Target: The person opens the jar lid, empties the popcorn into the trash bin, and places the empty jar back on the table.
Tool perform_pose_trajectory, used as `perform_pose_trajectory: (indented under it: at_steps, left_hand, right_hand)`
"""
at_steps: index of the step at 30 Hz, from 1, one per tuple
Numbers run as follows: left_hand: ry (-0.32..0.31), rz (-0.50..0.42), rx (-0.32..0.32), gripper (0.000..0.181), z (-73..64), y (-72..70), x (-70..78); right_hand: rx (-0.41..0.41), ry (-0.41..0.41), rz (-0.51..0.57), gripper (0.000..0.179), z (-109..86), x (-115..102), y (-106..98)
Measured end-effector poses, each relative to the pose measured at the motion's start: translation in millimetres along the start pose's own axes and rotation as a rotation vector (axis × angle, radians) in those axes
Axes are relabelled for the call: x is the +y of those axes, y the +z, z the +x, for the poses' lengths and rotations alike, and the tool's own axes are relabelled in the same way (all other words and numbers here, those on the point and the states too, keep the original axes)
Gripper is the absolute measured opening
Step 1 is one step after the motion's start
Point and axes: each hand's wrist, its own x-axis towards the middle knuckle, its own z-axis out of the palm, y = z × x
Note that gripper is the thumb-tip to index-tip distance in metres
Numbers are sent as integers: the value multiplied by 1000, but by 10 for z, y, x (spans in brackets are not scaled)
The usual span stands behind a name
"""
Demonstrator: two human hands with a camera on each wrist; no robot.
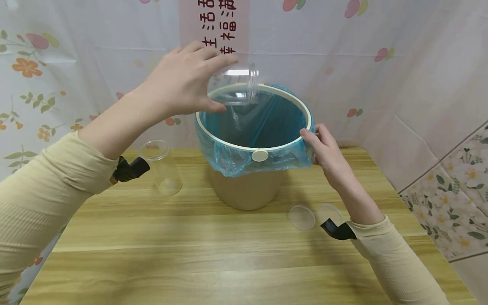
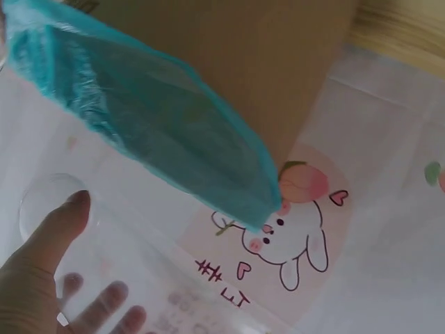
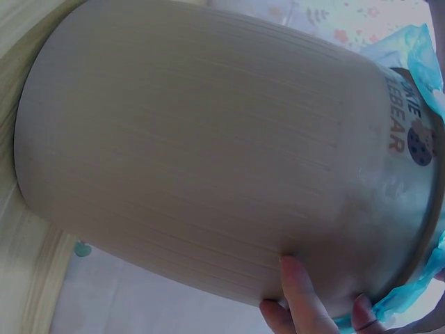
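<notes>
A clear plastic jar [image 1: 238, 87] lies sideways in my left hand [image 1: 187, 80], its threaded mouth pointing right above the trash can's opening. In the left wrist view, the thumb [image 2: 59, 226] and fingers curve around the see-through jar. The beige trash can [image 1: 245, 190] has a cream rim ring [image 1: 305, 112] and a blue bag [image 1: 228, 156] folded over its edge. My right hand [image 1: 324, 148] grips the can's right rim, thumb on top. In the right wrist view, fingertips [image 3: 295, 275] touch the can's outer wall. No contents show inside the jar.
Another clear jar [image 1: 164, 173], without a lid, stands on the wooden table [image 1: 213, 262] left of the can. Two clear round lids [image 1: 302, 217] lie right of it, near the right wrist. A patterned curtain [image 1: 126, 25] hangs behind, and a flowered wall [image 1: 457, 203] borders the right.
</notes>
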Motion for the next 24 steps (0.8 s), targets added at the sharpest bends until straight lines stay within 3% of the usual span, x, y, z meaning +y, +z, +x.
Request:
perform_pose_trajectory:
  at_steps: [4,15,24]
  left_hand:
    - [-98,-150,35,97,-43,-22,-3]
    - [-259,-548,199,95,-190,28,-36]
    - [-371,-669,303,92,-344,169,-64]
  right_hand:
    - [-1,-7,-2,29,-2,-2,-10]
    - [13,-9,-3,27,0,-10,-37]
    - [30,-6,15,26,-4,-15,-41]
